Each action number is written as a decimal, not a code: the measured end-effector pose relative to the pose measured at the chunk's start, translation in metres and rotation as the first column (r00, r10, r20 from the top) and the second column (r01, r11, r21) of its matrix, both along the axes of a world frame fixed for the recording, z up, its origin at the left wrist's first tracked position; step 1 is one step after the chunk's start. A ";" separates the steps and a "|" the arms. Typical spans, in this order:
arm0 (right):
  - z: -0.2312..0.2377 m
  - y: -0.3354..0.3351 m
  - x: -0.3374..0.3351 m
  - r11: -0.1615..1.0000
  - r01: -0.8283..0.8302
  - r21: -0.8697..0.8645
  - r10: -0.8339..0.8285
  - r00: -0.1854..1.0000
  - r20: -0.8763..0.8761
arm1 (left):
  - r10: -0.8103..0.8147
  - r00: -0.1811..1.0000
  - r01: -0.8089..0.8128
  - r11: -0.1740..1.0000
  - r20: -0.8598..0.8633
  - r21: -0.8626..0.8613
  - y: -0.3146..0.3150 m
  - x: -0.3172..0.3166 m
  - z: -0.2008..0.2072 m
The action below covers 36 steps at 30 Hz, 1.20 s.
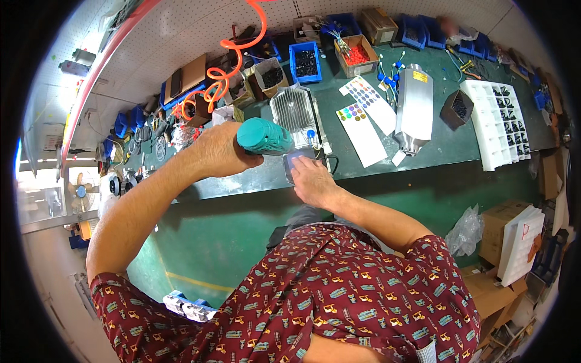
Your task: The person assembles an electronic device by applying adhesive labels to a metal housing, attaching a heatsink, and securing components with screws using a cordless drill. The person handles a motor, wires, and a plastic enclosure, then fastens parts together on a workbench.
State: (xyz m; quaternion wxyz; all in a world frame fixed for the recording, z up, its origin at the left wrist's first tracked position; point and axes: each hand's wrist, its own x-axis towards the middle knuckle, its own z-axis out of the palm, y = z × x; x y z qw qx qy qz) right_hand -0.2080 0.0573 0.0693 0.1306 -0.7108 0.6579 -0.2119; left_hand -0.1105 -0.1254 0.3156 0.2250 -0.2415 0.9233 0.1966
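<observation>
My left hand (223,151) is closed around a teal cordless screwdriver (264,137), seen from its back end. The tool's tip is hidden beneath its body. Under it, near the bench's front edge, lies a silver finned metal housing (293,110). A dark grey plate (290,172) sits at the near end of this housing. My right hand (314,181) rests on the plate with its fingers stretched out across it. A small blue round part (311,134) shows on the housing beside the tool.
On the green bench (436,138) lie sticker sheets (362,137), a silver boxy unit (415,103) and a white tray of black parts (496,127). Behind stand a blue bin (305,62) and a carton of red parts (356,55). An orange coiled hose (225,75) hangs at the left.
</observation>
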 end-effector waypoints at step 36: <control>0.014 -0.033 -0.102 0.903 0.415 0.115 -0.405 0.727 0.555 | 0.293 0.937 -0.302 0.953 -0.190 -0.024 -0.016 0.168 -0.307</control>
